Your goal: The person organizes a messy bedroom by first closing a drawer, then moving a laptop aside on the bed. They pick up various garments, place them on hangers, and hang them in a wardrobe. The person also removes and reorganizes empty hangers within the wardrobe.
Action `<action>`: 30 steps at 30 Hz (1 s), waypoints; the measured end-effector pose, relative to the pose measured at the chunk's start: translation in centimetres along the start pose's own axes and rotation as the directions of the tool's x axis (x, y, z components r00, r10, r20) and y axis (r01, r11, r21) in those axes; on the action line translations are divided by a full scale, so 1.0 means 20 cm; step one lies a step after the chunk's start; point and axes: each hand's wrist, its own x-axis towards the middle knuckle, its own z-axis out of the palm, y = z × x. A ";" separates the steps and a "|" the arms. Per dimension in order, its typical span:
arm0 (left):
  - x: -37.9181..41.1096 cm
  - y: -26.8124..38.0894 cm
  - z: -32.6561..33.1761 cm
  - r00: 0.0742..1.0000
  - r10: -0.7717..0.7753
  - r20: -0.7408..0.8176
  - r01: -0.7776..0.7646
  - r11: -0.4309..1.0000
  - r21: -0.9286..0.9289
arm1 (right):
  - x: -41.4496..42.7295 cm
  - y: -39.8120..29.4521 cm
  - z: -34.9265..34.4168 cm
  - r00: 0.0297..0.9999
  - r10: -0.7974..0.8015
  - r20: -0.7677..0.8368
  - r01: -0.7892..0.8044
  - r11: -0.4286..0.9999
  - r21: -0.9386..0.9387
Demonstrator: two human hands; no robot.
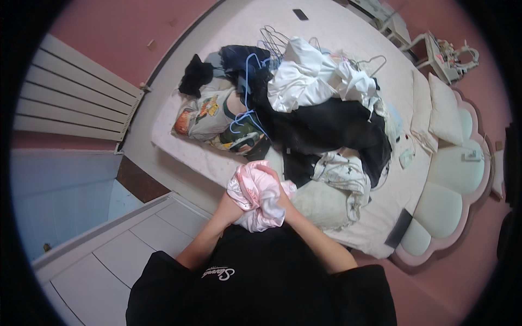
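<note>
A bunched pink satin garment (256, 185) with a paler underside is held up in front of my black shirt, near the bed's edge. My right hand (278, 183) grips it from the right, with fingers over its top. My left hand (233, 207) holds it from the left; the cloth hides most of those fingers. Just beyond lies a heap of clothes on the bed. The heap has a black garment (326, 124), a white satin garment (304, 75), a grey printed garment (210, 110) and a white patterned garment (340, 169).
Blue hangers (247, 87) lie on the heap, and dark wire hangers (275, 38) behind it. Pillows (444, 108) lie by the scalloped headboard (440, 210). A dark flat object (399, 228) rests at the bed's right edge. A white radiator (77, 91) stands at left, above the floor.
</note>
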 end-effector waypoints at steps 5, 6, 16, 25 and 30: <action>0.00 -0.03 -0.12 0.945 -0.021 -0.325 0.093 0.974 0.208 | -0.10 0.07 -0.02 0.986 0.139 -0.092 -0.155 0.967 -0.202; 0.02 -0.15 -0.23 0.906 -0.055 -0.420 0.148 0.970 0.193 | -0.10 0.08 -0.02 0.977 0.192 -0.092 -0.207 0.958 -0.201; 0.65 -0.81 -1.42 0.263 -0.121 -0.957 0.666 0.740 0.089 | 0.19 0.17 -0.13 0.881 0.407 -0.241 -0.458 0.861 -0.222; 1.16 -1.56 -1.62 0.864 -0.365 -0.346 0.445 0.876 0.187 | 0.64 0.21 -0.01 0.742 0.536 -0.403 -0.615 0.784 -0.089; 1.23 -1.55 -1.61 0.692 -0.409 -0.595 0.488 0.872 -0.031 | 0.96 0.18 -0.06 0.736 0.440 -0.514 -0.574 0.808 -0.130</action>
